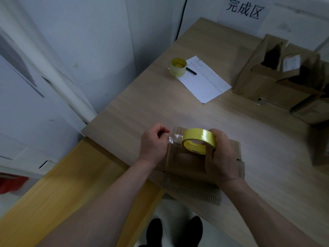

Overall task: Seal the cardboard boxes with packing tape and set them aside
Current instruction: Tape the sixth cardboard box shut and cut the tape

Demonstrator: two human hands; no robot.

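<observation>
A person's right hand [221, 154] grips a yellow tape roll [199, 140] over a cardboard box [187, 168] at the bench's [160, 104] near edge, while the left hand [154, 142] pinches the clear tape end [173, 137].

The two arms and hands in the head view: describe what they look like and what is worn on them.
Both forearms are bare up to the picture's edge, with no sleeve in view. The left hand and the right hand wear no gloves. No watch, ring or wristband shows on either. No markings can be seen on them.
</observation>
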